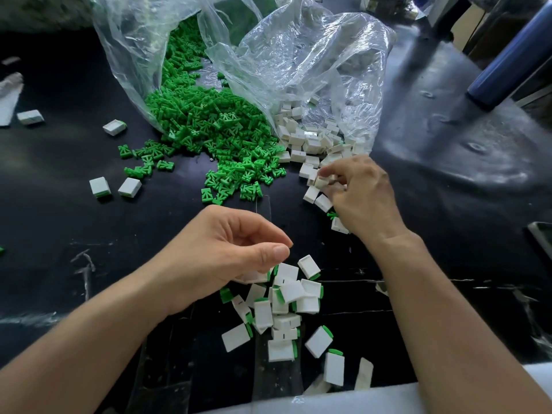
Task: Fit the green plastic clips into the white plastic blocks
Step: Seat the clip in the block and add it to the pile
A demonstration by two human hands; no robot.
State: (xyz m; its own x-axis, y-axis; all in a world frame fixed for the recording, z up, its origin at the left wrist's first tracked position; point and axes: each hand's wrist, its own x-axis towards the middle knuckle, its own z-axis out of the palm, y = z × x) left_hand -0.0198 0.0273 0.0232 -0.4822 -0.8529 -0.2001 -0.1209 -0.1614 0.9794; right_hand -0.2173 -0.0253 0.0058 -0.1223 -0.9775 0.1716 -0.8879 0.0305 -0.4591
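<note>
A heap of green plastic clips (215, 127) spills from a clear bag onto the black table. To its right, white plastic blocks (310, 141) spill from a second clear bag. My right hand (361, 195) reaches into the near edge of the white heap and pinches one white block (321, 182) between thumb and fingertips. My left hand (227, 249) hovers over a pile of white blocks with green clips fitted (286, 306). Its fingers are loosely curled, thumb near the index tip, with nothing visible between them.
The two clear bags (298, 55) lie open at the back. Single fitted blocks (100, 186) lie scattered on the left of the table. A blue cylinder (507, 55) stands at the far right, a dark flat object (542, 240) at the right edge, a white surface (388, 398) at the near edge.
</note>
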